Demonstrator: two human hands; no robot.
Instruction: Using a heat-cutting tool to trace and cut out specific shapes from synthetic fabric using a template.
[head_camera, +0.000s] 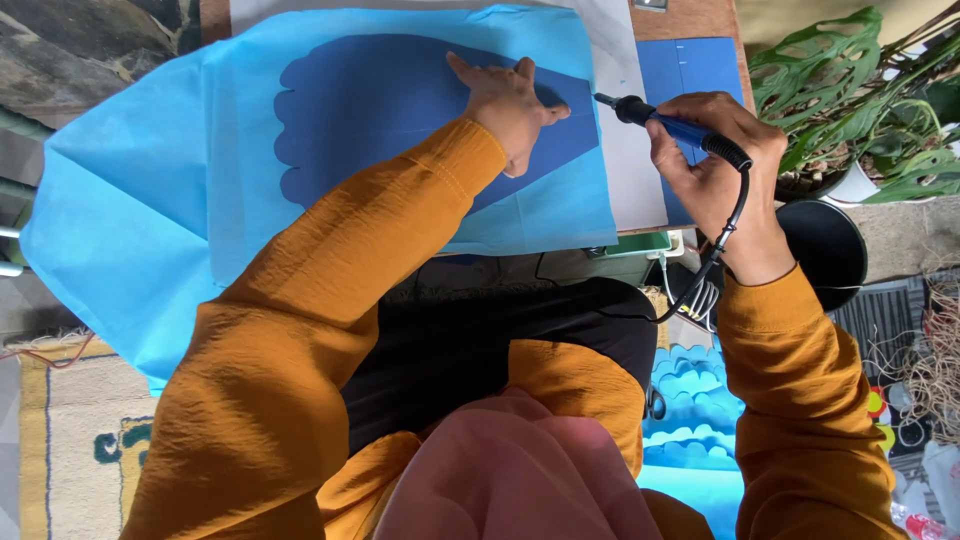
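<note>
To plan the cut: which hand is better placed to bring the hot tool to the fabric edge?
The right hand. It already grips the tool, its tip pointing at the fabric. The left hand lies flat on the fabric, pressing it down.

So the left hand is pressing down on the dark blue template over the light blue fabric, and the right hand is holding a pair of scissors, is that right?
Not quite. The head view shows the right hand holding a corded heat tool with a blue grip, not scissors. The left hand does press the dark blue template onto the light blue fabric.
</note>
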